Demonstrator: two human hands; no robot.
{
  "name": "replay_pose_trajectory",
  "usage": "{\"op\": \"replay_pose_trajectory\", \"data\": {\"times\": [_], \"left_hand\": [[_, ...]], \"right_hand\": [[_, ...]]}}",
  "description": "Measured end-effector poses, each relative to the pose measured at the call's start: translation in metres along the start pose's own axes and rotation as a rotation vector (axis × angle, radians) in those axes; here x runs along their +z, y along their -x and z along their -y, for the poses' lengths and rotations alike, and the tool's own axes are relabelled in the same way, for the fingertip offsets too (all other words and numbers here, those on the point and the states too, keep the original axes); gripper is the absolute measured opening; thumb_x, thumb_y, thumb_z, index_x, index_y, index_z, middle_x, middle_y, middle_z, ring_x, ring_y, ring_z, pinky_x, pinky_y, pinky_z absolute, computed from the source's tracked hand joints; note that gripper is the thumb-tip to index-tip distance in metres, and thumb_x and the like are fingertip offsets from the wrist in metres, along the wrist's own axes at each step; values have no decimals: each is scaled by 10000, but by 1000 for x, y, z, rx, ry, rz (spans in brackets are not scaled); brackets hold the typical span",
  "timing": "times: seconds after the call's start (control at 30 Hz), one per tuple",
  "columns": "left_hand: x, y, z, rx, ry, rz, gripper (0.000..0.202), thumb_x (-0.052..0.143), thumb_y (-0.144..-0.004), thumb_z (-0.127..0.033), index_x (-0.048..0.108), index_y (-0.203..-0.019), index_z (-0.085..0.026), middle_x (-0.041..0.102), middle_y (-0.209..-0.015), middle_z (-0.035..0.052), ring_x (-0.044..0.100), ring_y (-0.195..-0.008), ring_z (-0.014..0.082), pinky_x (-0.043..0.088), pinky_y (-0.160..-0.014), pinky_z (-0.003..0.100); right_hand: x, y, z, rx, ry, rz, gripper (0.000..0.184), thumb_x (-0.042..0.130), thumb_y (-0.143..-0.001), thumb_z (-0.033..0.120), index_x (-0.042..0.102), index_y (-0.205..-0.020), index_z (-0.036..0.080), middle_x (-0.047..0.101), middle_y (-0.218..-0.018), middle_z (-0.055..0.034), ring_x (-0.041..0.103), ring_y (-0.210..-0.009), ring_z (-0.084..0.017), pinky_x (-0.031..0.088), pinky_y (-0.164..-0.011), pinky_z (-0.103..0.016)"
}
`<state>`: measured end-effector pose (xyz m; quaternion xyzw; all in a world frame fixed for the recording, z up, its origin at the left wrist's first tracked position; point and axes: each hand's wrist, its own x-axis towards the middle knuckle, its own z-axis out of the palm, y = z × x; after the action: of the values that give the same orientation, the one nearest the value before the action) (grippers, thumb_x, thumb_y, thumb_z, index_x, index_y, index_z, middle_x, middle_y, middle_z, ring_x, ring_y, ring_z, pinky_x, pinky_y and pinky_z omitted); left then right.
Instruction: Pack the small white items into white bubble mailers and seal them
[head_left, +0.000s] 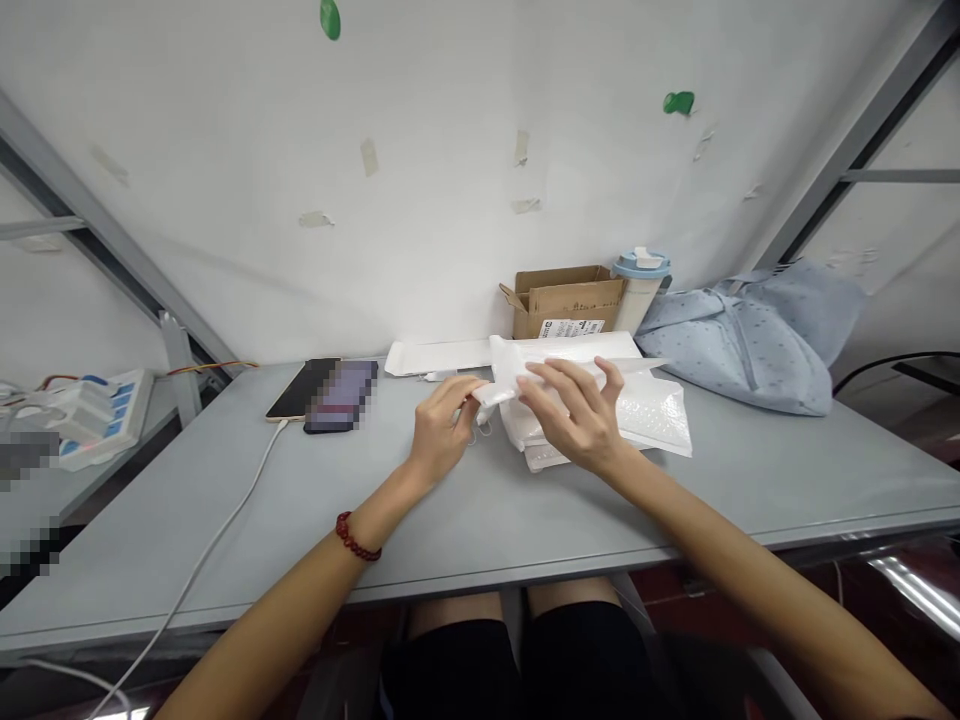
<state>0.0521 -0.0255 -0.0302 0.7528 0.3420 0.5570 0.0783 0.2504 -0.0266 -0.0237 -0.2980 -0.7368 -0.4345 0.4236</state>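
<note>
My left hand (444, 425) pinches the near left corner of a flat white packet (504, 368) between thumb and fingers. At the packet's right side is my right hand (577, 410), its leading fingertips closed on the packet and the little finger lifted away; its thumb is hard to make out. Beneath the right hand lies a loose stack of white bubble mailers (654, 412), with shiny bubbled surfaces showing. A thin white cord (484, 428) hangs by my left fingertips. What the packet contains is hidden.
Behind the mailers stand an open cardboard box (570, 298) and a blue-lidded cup (639, 290). A light blue cloth bag (750, 345) slumps at right. Two phones (304, 392) lie left, one with a white cable (225, 530). A flat white box (439, 357) lies near the wall.
</note>
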Motion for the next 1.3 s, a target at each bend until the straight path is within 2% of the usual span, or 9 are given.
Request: {"op": "replay_pose_trajectory", "data": {"times": [0.17,0.43,0.57,0.63,0.8,0.9,1.07,1.17,1.3], "left_hand": [[2,-9,-7,-399,183,-89,164,584,-835,-294,621,-744,-163,607,-681,-9,548,-554,86,460,-551,202],[19,-59,3,-701,465,22,218,661,-750,-281,577,-607,-140,495,-497,-40,455,-434,64,387,-483,205],[34,-91,12,-857,567,58,241,668,-754,-190,546,-558,-119,436,-470,-46,386,-418,40,335,-454,196],[42,-101,19,-928,586,77,244,670,-750,-148,534,-551,-111,430,-469,-44,384,-423,36,337,-458,196],[56,-108,34,-1008,590,147,246,755,-663,-115,535,-553,-100,469,-475,-21,425,-434,51,380,-483,222],[57,-107,41,-1028,590,160,238,769,-636,-95,544,-559,-95,482,-480,-13,435,-438,53,388,-483,223],[52,-106,45,-1050,593,124,171,692,-682,-51,562,-579,-91,494,-488,-4,454,-451,58,408,-482,212],[49,-104,43,-1051,583,111,161,655,-697,-42,559,-580,-96,511,-506,7,476,-466,63,418,-482,203],[47,-99,39,-1024,509,126,147,651,-696,-66,573,-574,-96,551,-516,40,511,-484,87,442,-494,217]], "right_hand": [[2,-2,-7,66,30,-45,406,577,-864,252,481,-1258,270,628,-1194,-77,521,-1175,-209,236,-1036,-430],[10,6,-26,227,-59,282,371,509,-896,302,476,-1260,236,517,-1328,-150,458,-1234,-292,235,-1001,-501],[12,11,-41,330,-107,326,362,501,-895,417,516,-1180,195,554,-1234,-169,494,-1132,-297,284,-948,-488],[11,12,-47,278,-183,377,374,500,-889,450,529,-1143,177,591,-1140,-153,521,-1045,-274,317,-912,-452],[4,10,-48,114,-425,660,439,574,-833,446,526,-1163,159,565,-1152,-140,502,-1023,-250,367,-850,-376],[2,10,-45,155,-413,759,396,577,-791,243,528,-1173,152,537,-1221,-147,480,-1090,-267,349,-865,-391],[4,11,-46,109,-414,761,452,406,-676,-37,597,-1022,181,635,-1125,-77,525,-1034,-219,304,-865,-396],[2,10,-48,98,-470,743,460,384,-666,-53,623,-960,207,666,-1079,-32,542,-1001,-201,309,-857,-392],[-3,6,-49,132,-555,770,401,430,-652,-5,631,-940,188,659,-1053,-52,551,-951,-200,373,-775,-341]]}}
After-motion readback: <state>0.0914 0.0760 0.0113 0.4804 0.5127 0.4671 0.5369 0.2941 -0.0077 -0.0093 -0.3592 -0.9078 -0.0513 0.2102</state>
